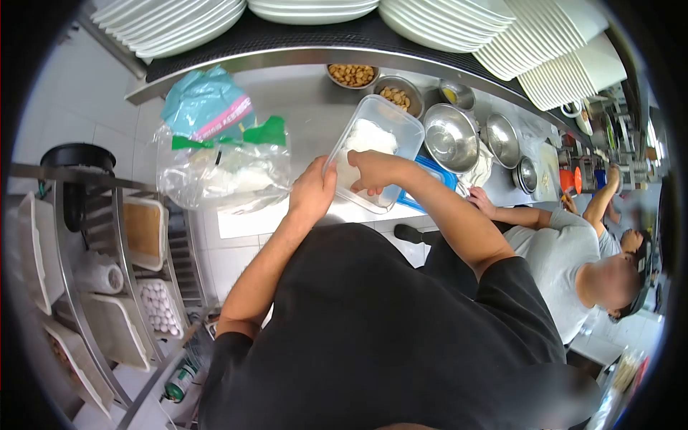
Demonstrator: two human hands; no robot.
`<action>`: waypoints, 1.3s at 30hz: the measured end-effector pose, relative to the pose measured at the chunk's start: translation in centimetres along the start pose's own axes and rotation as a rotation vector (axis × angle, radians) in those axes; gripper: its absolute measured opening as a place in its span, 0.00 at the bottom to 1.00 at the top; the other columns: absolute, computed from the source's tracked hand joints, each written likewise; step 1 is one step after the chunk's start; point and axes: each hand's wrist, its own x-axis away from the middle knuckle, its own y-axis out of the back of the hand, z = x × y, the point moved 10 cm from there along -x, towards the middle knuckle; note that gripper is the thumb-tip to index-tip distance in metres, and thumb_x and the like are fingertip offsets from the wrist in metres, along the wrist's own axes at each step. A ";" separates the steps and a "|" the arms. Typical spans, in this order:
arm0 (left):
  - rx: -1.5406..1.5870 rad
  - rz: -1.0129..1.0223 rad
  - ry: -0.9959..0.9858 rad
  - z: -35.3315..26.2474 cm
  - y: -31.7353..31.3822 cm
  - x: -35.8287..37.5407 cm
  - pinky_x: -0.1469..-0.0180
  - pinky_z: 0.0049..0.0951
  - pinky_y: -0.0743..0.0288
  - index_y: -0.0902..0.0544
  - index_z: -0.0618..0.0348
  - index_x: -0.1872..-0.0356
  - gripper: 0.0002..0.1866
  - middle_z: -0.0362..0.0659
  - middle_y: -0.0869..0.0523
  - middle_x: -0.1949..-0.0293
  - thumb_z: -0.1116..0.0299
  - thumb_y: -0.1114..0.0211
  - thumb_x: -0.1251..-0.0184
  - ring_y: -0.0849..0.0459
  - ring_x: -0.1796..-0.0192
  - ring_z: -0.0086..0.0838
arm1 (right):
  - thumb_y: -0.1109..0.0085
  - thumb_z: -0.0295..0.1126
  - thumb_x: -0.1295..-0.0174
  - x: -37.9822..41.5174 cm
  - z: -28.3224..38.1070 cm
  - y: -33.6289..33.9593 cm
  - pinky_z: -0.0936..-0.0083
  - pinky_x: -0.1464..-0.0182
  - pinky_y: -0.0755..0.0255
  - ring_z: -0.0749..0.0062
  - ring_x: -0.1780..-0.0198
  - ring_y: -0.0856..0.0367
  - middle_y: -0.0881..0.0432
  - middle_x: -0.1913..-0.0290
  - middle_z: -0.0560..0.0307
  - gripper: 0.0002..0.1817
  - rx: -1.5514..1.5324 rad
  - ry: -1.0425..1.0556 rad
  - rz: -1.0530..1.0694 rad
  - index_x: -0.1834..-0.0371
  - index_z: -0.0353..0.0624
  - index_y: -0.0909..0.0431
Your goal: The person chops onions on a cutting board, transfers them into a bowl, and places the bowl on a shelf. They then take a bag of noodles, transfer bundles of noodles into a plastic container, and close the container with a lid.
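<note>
A clear plastic container (pixel 407 127) with white contents (pixel 371 136) stands tilted at the front of the metal counter. My left hand (pixel 312 189) grips its left side, fingers wrapped round the wall. Over the container's near part is my right hand (pixel 373 172), its fingers curled down inside; whether they hold any of the contents is hidden. A blue lid or tray (pixel 434 179) lies just right of the container. To the left rests a clear plastic bag (pixel 188 172) with green strips and white contents, and a teal bag (pixel 204 104) lies behind it.
Behind the container are bowls of nuts (pixel 351 74) and sliced pieces (pixel 395 96). Metal bowls (pixel 451 137) stand to the right, near a co-worker (pixel 555 247) whose hand rests by a cloth. Stacked plates (pixel 437 21) line the shelf (pixel 287 56) above. A tray rack stands left.
</note>
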 end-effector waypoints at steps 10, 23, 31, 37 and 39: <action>-0.060 0.040 0.029 0.5 -0.7 0.2 0.35 0.52 0.24 0.21 0.58 0.32 0.28 0.61 0.12 0.43 0.47 0.54 0.14 0.15 0.39 0.59 | 0.37 0.25 0.38 -3.5 -1.4 -4.9 0.50 0.47 0.19 0.43 0.48 0.11 0.11 0.52 0.37 0.17 0.339 0.177 -0.084 0.45 0.36 0.20; -0.014 0.017 0.016 2.1 -1.0 -0.7 0.38 0.48 0.25 0.19 0.71 0.39 0.30 0.65 0.12 0.47 0.50 0.54 0.13 0.15 0.42 0.61 | 0.31 0.22 0.53 -2.8 -1.4 -3.1 0.53 0.60 0.18 0.50 0.66 0.12 0.11 0.70 0.42 0.08 0.315 0.332 -0.023 0.69 0.31 0.10; -0.022 0.017 0.083 2.6 -1.0 -1.1 0.46 0.43 0.23 0.18 0.71 0.43 0.30 0.60 0.12 0.56 0.48 0.54 0.13 0.14 0.51 0.48 | 0.29 0.21 0.60 -1.8 -1.0 -6.1 0.53 0.56 0.18 0.47 0.58 0.09 0.09 0.62 0.38 0.16 0.471 0.212 0.014 0.63 0.31 0.08; 0.128 0.109 0.109 0.6 -1.2 -0.1 0.42 0.39 0.20 0.26 0.67 0.29 0.34 0.57 0.16 0.41 0.43 0.55 0.12 0.15 0.41 0.42 | 0.32 0.22 0.51 -1.1 -1.5 -4.5 0.54 0.55 0.18 0.48 0.56 0.09 0.08 0.59 0.40 0.13 0.374 0.244 -0.060 0.61 0.33 0.08; 0.224 0.135 0.094 1.6 -0.8 0.9 0.39 0.40 0.20 0.30 0.66 0.24 0.36 0.57 0.19 0.35 0.42 0.55 0.12 0.17 0.37 0.43 | 0.35 0.23 0.50 1.7 -0.2 -2.1 0.54 0.54 0.18 0.45 0.56 0.09 0.09 0.59 0.38 0.14 0.323 0.267 -0.191 0.60 0.32 0.08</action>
